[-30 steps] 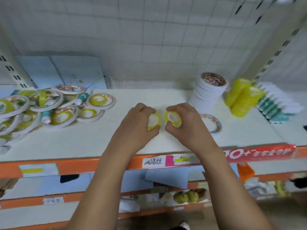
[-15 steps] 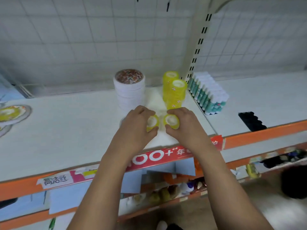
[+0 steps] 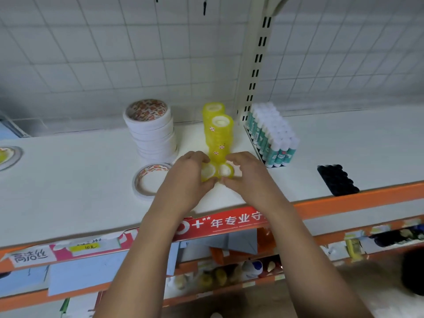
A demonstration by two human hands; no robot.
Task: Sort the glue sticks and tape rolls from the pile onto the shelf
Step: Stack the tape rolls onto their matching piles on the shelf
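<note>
While the left hand [image 3: 188, 177] grips one small yellow tape roll [image 3: 207, 172], the right hand [image 3: 246, 177] pinches another [image 3: 226, 171] beside the yellow stacks [image 3: 219, 136].

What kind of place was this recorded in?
Probably a stationery shop: slotted shelving with orange edges, a handwritten price label, and stock grouped by type, like glue sticks and stacked tape rolls.

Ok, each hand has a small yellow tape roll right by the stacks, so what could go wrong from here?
1. The front yellow tape stack looks tall and narrow, and the left hand and right hand sit at its base; a bump could topple it toward the glue sticks.
2. Setting the left hand's roll and the right hand's roll on top together may seat one off-centre, and it could slide off.
</note>
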